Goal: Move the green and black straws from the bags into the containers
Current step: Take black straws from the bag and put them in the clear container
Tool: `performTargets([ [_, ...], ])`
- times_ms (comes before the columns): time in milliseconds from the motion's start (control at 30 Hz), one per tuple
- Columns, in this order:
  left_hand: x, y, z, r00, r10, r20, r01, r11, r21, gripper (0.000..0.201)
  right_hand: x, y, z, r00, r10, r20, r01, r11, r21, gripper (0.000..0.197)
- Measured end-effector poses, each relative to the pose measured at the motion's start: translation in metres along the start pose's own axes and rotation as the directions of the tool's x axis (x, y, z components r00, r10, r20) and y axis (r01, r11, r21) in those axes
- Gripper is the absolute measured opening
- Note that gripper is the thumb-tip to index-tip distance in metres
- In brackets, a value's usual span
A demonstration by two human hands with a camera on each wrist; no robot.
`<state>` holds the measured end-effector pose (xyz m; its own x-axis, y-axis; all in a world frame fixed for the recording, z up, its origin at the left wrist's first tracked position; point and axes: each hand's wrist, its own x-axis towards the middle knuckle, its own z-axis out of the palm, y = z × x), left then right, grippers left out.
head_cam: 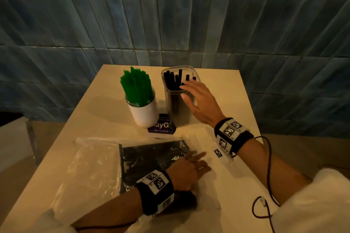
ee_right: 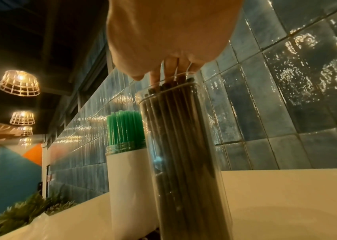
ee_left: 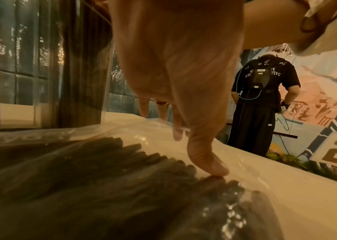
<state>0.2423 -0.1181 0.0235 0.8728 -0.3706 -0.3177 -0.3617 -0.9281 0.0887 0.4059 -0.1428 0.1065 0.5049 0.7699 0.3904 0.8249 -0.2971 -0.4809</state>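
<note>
Green straws point(head_cam: 137, 86) stand bunched in a white jar point(head_cam: 144, 114) at the back of the table. Right beside it a tall clear container point(head_cam: 178, 108) holds black straws point(head_cam: 173, 81). My right hand point(head_cam: 186, 90) hovers over its rim with fingers spread, the fingertips point(ee_right: 156, 78) touching the straw tops and holding nothing. A clear bag point(head_cam: 151, 159) with many black straws point(ee_left: 122, 170) lies flat near me. My left hand point(head_cam: 197, 162) rests on its open end, fingers extended, and the thumb point(ee_left: 206, 162) presses down on the plastic.
An empty clear bag point(head_cam: 91, 166) lies to the left of the straw bag. A purple card point(head_cam: 161, 128) sits under the containers. A blue tiled wall point(head_cam: 189, 24) backs the cream table point(head_cam: 236, 104). A person point(ee_left: 261, 105) stands off to the right, turned away.
</note>
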Motion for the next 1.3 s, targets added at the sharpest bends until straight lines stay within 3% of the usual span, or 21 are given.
performTargets([
  [133,-0.001,0.001,0.001,0.998,-0.01,-0.056,0.014,0.998,0.065,0.057,-0.005,0.004,-0.001,0.998,-0.037,0.048,0.039,0.998,-0.044,0.045],
  [267,-0.012,-0.001,0.008,0.994,-0.088,-0.058,0.092,0.994,0.056,0.054,-0.008,0.002,0.001,0.999,-0.045,0.031,0.046,0.999,-0.029,0.045],
  [333,-0.022,0.0,0.018,0.993,-0.077,-0.094,0.081,0.996,0.035,0.051,-0.019,-0.001,0.003,0.996,-0.032,-0.087,0.036,0.998,0.043,0.043],
  [400,-0.032,0.001,0.029,0.98,-0.067,-0.188,0.073,0.997,0.023,0.046,-0.042,-0.007,0.01,0.959,0.042,-0.281,0.005,0.987,0.163,0.036],
  [467,-0.041,0.004,0.036,0.938,-0.122,-0.324,0.099,0.991,-0.087,0.034,-0.071,-0.009,0.023,0.932,0.169,-0.321,-0.08,0.959,0.272,0.019],
  [500,-0.043,0.005,0.04,0.909,-0.136,-0.393,0.101,0.989,-0.109,0.03,-0.086,-0.01,0.029,0.95,0.234,-0.207,-0.166,0.939,0.301,0.011],
  [533,-0.043,0.006,0.045,0.887,-0.15,-0.437,0.109,0.987,-0.118,0.028,-0.099,-0.009,0.034,0.959,0.285,-0.012,-0.271,0.923,0.274,0.008],
  [567,-0.044,0.006,0.049,0.873,-0.166,-0.459,0.118,0.984,-0.13,0.029,-0.111,-0.006,0.041,0.928,0.307,0.213,-0.346,0.92,0.182,0.006],
  [600,-0.044,0.006,0.053,0.869,-0.18,-0.461,0.128,0.982,-0.14,0.033,-0.122,-0.003,0.048,0.865,0.308,0.396,-0.365,0.928,0.074,0.006],
  [667,-0.042,0.006,0.058,0.859,-0.201,-0.472,0.151,0.978,-0.141,0.031,-0.137,-0.002,0.058,0.766,0.27,0.583,-0.304,0.952,-0.04,0.017],
  [833,-0.042,0.012,0.046,0.837,-0.208,-0.506,0.164,0.978,-0.13,0.021,-0.138,-0.01,0.062,0.728,0.143,0.671,-0.225,0.974,0.036,0.037],
  [967,-0.043,0.011,0.044,0.835,-0.234,-0.499,0.151,0.968,-0.2,0.021,-0.127,-0.017,0.053,0.692,0.098,0.715,-0.122,0.992,-0.018,0.033],
  [1033,-0.044,0.011,0.046,0.84,-0.243,-0.485,0.151,0.963,-0.221,0.02,-0.123,-0.02,0.052,0.677,0.086,0.73,-0.134,0.991,0.007,0.026],
  [1133,-0.044,0.015,0.048,0.842,-0.244,-0.481,0.136,0.959,-0.247,0.017,-0.119,-0.021,0.057,0.636,0.131,0.76,-0.189,0.982,-0.011,0.015],
  [1233,-0.044,0.016,0.046,0.809,-0.249,-0.533,0.125,0.958,-0.258,0.015,-0.117,-0.023,0.058,0.615,0.183,0.767,-0.194,0.978,-0.079,0.014],
  [1300,-0.046,0.017,0.046,0.794,-0.256,-0.551,0.127,0.957,-0.262,0.021,-0.117,-0.024,0.06,0.572,0.241,0.784,-0.265,0.959,-0.102,0.014],
])
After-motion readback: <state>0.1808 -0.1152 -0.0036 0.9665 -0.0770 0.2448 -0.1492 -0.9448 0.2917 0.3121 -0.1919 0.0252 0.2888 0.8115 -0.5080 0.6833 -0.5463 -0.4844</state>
